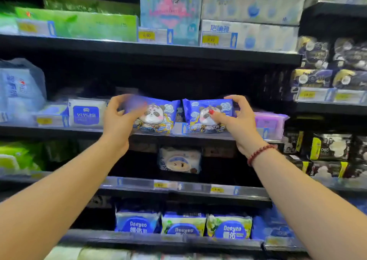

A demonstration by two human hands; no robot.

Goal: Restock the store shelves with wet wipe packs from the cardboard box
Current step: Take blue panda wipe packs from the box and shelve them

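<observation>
Two blue wet wipe packs with a panda picture stand upright side by side on the middle shelf point(151, 135). My left hand point(117, 118) grips the left panda pack point(156, 116) by its left end, fingers over the top and thumb on the front. My right hand point(236, 118) grips the right panda pack point(206, 114), fingers over its top right corner and thumb pressed on its front. A red bead bracelet point(260, 153) sits on my right wrist. The cardboard box is out of view.
A white and blue wipe pack point(86, 112) stands left of my hands, a purple pack point(270, 123) to the right. Tissue packs fill the top shelf point(158, 49). A single pack point(179, 160) sits below, and Deeyeo packs point(183, 224) line the lower shelf. Dark packs fill the right-hand unit.
</observation>
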